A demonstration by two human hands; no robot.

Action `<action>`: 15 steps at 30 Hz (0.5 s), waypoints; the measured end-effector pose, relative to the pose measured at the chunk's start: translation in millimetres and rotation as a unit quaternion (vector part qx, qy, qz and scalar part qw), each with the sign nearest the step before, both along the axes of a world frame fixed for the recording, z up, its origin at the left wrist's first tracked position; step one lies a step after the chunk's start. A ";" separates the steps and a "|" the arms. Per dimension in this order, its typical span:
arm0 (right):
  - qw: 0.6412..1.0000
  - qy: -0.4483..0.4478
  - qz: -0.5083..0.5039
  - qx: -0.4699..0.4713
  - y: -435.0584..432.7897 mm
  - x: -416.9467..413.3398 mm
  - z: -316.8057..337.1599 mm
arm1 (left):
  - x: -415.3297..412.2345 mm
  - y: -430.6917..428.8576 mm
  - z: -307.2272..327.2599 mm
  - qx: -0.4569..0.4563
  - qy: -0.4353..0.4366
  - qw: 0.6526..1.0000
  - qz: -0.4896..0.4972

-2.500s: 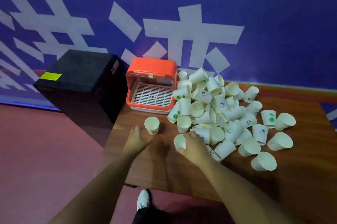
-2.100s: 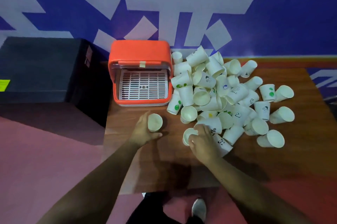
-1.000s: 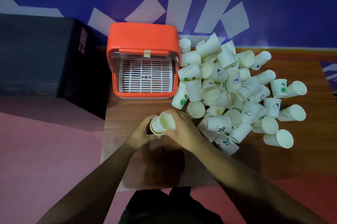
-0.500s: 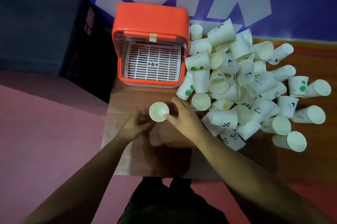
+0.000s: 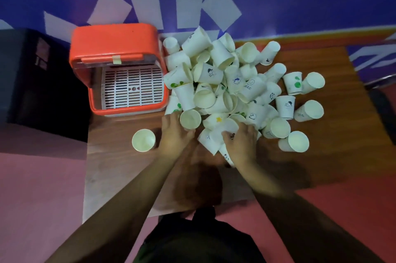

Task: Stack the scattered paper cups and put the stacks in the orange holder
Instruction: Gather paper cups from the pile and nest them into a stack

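Observation:
A heap of white paper cups point(image 5: 233, 82) lies scattered on the wooden table point(image 5: 342, 138), right of the orange holder point(image 5: 113, 42). The holder is open at the front and shows an empty white slotted tray point(image 5: 132, 89). A short stack of cups point(image 5: 143, 140) stands upright alone in front of the holder. My left hand point(image 5: 174, 136) curls round an upright cup point(image 5: 190, 119) at the heap's near left edge. My right hand point(image 5: 242, 140) lies over the heap's near edge, with its fingers curled on a lying cup point(image 5: 225, 128); motion blur hides the exact hold.
A black box point(image 5: 32, 78) stands left of the table, close to the holder. A blue wall with white shapes runs behind the table. Loose cups point(image 5: 294, 144) reach toward the table's right half. The floor is reddish pink.
Both hands left the short stack standing in front of the holder and moved right into the heap. The camera has tilted further down.

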State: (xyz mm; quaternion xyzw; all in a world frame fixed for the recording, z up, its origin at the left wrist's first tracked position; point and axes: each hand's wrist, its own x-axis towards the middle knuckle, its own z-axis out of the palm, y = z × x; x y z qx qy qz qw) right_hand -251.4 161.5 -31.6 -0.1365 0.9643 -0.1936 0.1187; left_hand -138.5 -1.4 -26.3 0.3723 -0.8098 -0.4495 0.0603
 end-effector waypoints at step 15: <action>0.990 -0.095 0.005 -0.103 11.5 -27.7 -20.7 | -17.1 -20.7 -39.1 -0.099 -0.104 0.980 -0.136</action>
